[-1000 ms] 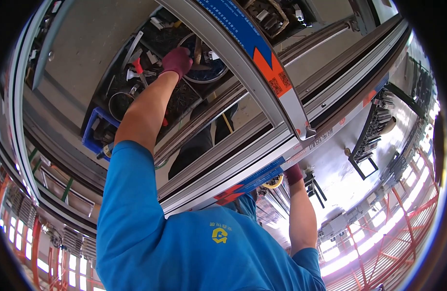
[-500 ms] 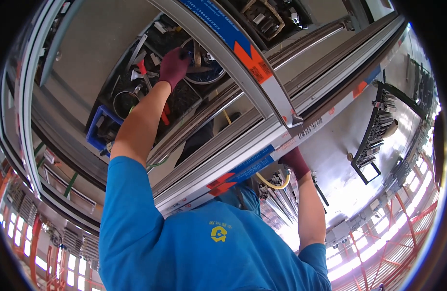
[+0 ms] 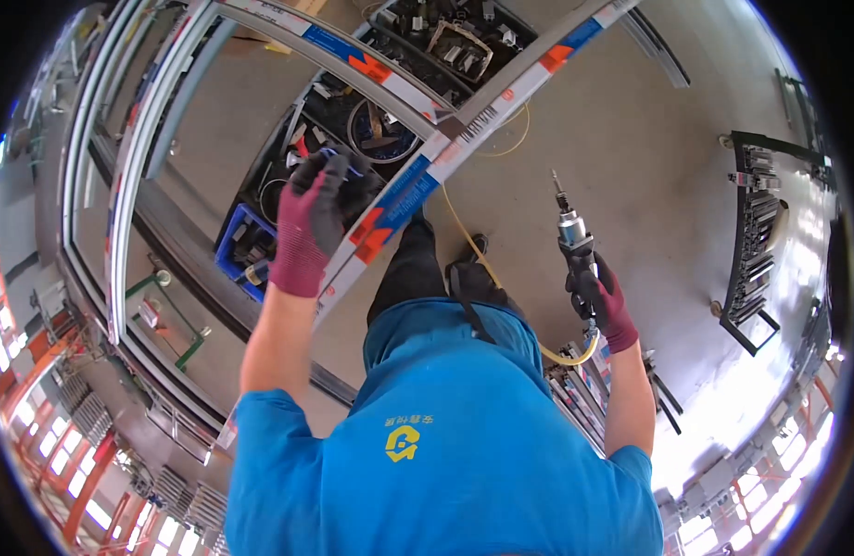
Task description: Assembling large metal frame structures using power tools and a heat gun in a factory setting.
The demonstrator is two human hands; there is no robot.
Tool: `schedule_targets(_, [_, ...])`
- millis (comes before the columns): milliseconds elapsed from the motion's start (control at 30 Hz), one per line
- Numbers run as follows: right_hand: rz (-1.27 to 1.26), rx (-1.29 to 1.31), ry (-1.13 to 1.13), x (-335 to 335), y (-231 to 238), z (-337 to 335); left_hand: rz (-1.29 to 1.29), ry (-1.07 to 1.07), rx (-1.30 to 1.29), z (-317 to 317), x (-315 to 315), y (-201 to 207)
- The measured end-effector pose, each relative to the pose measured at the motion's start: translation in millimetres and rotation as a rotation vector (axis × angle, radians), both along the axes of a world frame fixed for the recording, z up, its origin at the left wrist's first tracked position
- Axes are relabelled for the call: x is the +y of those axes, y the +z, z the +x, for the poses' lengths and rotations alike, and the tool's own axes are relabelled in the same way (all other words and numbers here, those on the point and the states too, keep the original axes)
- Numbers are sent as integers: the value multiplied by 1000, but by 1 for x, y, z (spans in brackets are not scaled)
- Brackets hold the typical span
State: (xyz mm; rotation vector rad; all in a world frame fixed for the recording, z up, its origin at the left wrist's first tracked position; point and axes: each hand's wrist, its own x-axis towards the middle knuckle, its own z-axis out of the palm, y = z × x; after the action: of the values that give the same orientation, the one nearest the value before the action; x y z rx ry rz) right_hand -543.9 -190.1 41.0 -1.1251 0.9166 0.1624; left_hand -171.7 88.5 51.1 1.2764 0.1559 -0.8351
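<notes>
My right hand (image 3: pixel 597 292), in a dark red and black glove, is wrapped around an air screwdriver (image 3: pixel 572 227) whose bit points away from me. A yellow hose (image 3: pixel 575 358) hangs from its lower end. My left hand (image 3: pixel 313 218), gloved the same way, is raised beside the near bar of an aluminium frame (image 3: pixel 422 176) with blue and orange tape. Its fingers are bent together, and whatever they hold is hidden or too small to name. Behind that hand, a black parts tray (image 3: pixel 251 190) holds a round bowl (image 3: pixel 354 139) with a dark tool in it.
A blue bin (image 3: pixel 225 248) of small parts stands at the tray's near end. Long aluminium profiles (image 3: pixel 121 232) run along the left. On the right, a dark rack (image 3: pixel 740 250) holds several metal pieces. The yellow hose crosses the floor by my feet.
My left hand has come back from the tray toward me. My right hand, with the screwdriver now showing, has moved out from behind the frame. The frame appears shifted leftward as my view turned.
</notes>
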Motion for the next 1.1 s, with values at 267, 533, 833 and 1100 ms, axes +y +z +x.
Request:
schedule_targets(267, [-65, -281, 284, 26, 62, -6, -199, 84, 64, -146, -72, 35])
schedule_targets(533, [-133, -352, 319, 34, 55, -44, -196, 39, 0, -188, -66, 40])
schedule_targets(833, [-159, -321, 345, 39, 52, -59, -125, 42, -25, -202, -65, 36])
schedule_targets(1100, [-652, -236, 381, 64, 52, -46, -15, -3, -47, -187, -66, 29])
